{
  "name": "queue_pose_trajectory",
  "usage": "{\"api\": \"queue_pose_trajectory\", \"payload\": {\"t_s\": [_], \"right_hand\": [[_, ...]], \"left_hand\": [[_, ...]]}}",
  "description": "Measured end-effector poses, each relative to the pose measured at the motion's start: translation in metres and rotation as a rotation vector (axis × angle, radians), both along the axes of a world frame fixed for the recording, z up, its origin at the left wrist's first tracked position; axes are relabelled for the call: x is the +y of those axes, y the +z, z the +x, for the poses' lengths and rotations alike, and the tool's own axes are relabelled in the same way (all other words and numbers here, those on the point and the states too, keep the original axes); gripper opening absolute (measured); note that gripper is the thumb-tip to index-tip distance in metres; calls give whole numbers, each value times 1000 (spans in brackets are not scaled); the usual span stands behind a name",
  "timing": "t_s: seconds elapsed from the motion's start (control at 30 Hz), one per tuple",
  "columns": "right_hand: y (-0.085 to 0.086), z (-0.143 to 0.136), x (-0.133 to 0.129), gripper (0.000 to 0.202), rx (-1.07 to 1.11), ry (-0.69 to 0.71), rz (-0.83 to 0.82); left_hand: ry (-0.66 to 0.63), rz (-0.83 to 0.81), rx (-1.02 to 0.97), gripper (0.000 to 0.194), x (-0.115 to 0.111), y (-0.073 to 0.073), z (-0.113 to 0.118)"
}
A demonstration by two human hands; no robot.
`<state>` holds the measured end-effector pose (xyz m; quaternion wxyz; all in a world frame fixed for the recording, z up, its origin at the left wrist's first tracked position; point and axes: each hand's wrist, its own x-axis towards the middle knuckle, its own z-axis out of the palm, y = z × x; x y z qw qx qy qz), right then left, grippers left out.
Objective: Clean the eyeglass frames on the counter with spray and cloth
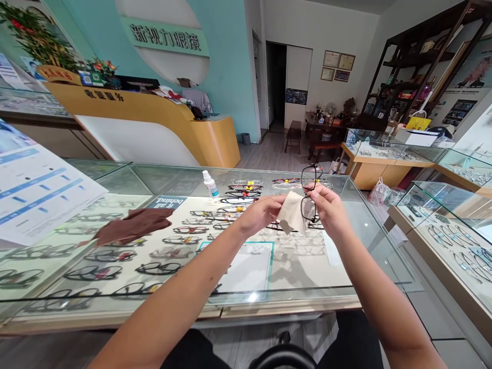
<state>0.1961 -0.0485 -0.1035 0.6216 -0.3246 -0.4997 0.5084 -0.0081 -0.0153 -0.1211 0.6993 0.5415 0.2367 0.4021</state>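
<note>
Above the glass display case (369, 256), holds black-framed glasses (308, 209) in the right hand (328, 209), pinched near the bridge between thumb and fingers, one lens over the other. With the left hand (261, 212), pinches a beige cloth (292, 209) right beside the lower lens; cannot tell whether touching. Has a white bottle (210, 184) and a crumpled brown cloth (134, 224) farther left, on the glass top.

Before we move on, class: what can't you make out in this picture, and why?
All in the head view:
Part of the glasses: hidden by the right hand's fingers.
Whatever lies directly under the brown cloth: covered by it.
The left part of the printed sheet: cut off by the left edge.
Bottle's fine print: too small.
Beyond the doorway: too dark.
</note>
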Motion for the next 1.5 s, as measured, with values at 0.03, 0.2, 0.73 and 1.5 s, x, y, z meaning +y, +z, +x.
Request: {"api": "queue_pose_trajectory", "payload": {"t_s": [0.03, 0.2, 0.73, 1.5], "right_hand": [[0, 0, 0, 35, -13, -1, -8], [-2, 0, 1, 39, -21, 12, -27], [-12, -17, -3, 40, -27, 99, -7], [-12, -25, -10, 50, 164, 112, -172]], "left_hand": [[-31, 4, 11, 42, 0, 1, -1], [-50, 47, 112, 45, -3, 5, -2], [174, 256, 121, 72, -17, -1, 20], [99, 90, 94, 65, -34, -11, 35]]}}
